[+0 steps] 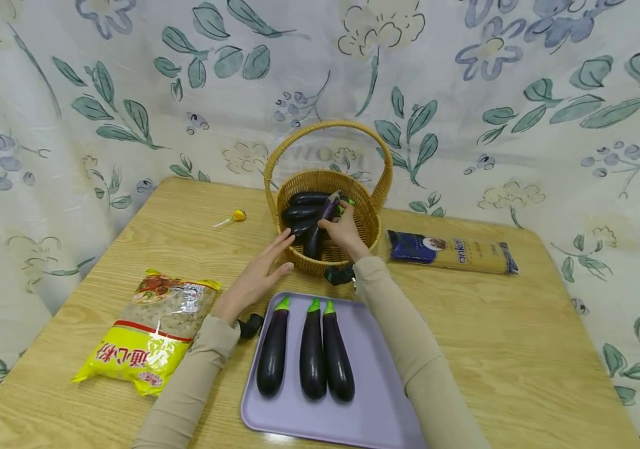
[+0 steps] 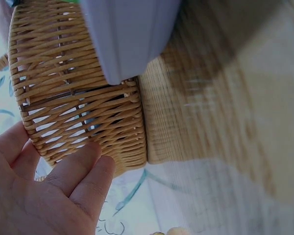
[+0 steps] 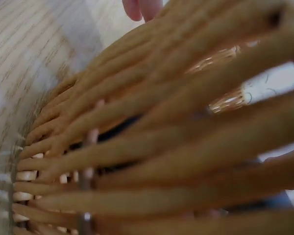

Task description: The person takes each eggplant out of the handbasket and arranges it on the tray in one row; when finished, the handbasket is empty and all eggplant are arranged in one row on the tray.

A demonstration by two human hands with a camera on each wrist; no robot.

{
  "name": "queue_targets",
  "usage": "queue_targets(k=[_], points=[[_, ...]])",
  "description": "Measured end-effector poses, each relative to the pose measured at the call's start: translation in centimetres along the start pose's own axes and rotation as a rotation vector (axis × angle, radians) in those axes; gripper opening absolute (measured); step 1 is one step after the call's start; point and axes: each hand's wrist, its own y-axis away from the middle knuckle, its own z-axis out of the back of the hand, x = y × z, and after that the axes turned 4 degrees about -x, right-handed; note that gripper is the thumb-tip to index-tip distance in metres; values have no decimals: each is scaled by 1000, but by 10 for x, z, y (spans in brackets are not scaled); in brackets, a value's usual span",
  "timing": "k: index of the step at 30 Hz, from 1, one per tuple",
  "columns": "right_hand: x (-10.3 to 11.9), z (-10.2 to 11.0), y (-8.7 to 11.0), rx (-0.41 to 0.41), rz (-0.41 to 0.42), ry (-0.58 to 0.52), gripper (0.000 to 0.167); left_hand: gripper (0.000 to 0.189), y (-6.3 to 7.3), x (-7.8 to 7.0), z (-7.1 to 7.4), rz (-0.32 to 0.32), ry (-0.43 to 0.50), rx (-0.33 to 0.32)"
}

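In the head view, the right hand [image 1: 345,233] pinches a long, glossy purple-black eggplant [image 1: 315,241] between thumb and fingers, tilted inside the round tan wicker basket [image 1: 308,265] with other dark eggplants beside it. The left hand [image 1: 257,279] lies at the basket's near-left rim, fingers extended, clasping nothing. A smooth skin like this probably slips easily, so a firm hold around the body and a slow lift, clear of rim and handle, would serve best. Three more eggplants lie on a rectangular lilac tray [image 1: 377,399] in front. The wood-grain table [image 1: 527,337] also bears a yellow pasta bag [image 1: 157,330], a blue-and-tan packet [image 1: 451,251] and a yellow lollipop [image 1: 238,215]; a floral white curtain [image 1: 454,125] hangs behind. In the left wrist view, spread fingers meet the woven wall, good for steadying it. In the right wrist view, blurred wicker fills the foreground; I cannot tell the grip there.
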Motion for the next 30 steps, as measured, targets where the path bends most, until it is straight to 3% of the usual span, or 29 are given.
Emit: queue_targets(k=[9, 18, 23, 30], points=[[2, 5, 5, -42, 188, 33, 81, 66, 1, -2, 0, 1, 17, 0], [8, 14, 11, -87, 213, -154, 82, 67, 2, 0, 0, 7, 22, 1], [13, 18, 19, -113, 233, -168, 81, 66, 2, 0, 1, 9, 12, -5], [27, 27, 35, -98, 236, -286, 78, 64, 1, -1, 0, 11, 8, 3]])
